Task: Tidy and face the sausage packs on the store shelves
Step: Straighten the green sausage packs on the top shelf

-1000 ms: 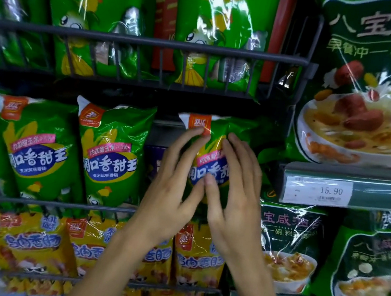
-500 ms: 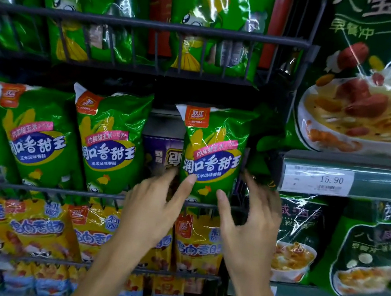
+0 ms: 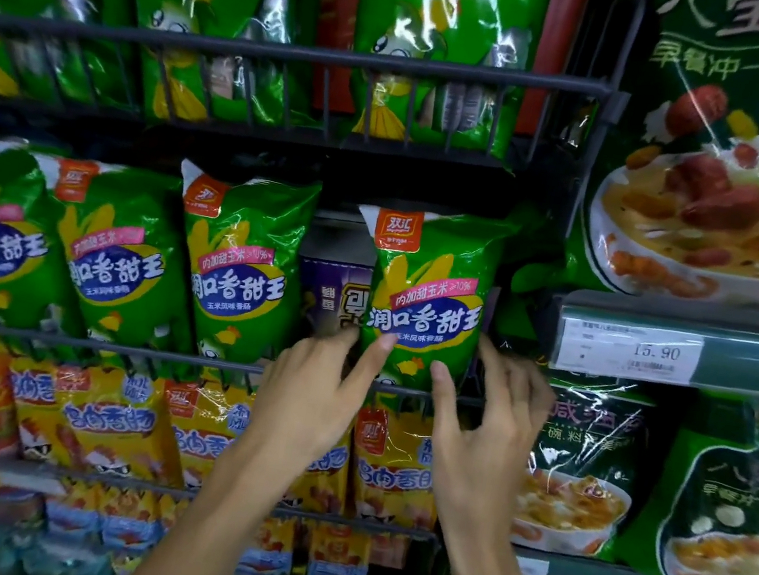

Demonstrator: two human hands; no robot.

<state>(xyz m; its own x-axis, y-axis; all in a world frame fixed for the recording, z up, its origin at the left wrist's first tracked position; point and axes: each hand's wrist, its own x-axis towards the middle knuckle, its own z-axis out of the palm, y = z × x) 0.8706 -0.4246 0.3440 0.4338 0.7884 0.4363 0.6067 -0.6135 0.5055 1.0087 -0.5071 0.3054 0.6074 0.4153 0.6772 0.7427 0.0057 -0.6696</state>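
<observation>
Your green sausage pack [image 3: 426, 294] stands upright at the right end of the middle wire shelf [image 3: 109, 346], its glossy front facing you squarely. It carries an orange 双汇 badge at the top left corner, a pink strip reading 内加甜玉米≥10%, and big white characters 润口香甜王 on a blue oval, over yellow corn art. Your left hand [image 3: 309, 405] has fingers spread and nearly straight, with fingertips touching the pack's lower left edge; your right hand [image 3: 489, 429] is loosely open, thumb by the pack's lower front, fingers by its right side; neither grips it. Just left of the pack a purple box [image 3: 331, 299] shows in the gap, then three more green packs [image 3: 240, 275] of the same print. Yellow packs [image 3: 107, 423] fill the shelf below. On the right, a price tag [image 3: 631, 349] reads 15.90 under a dark green porridge bag [image 3: 734, 169].
</observation>
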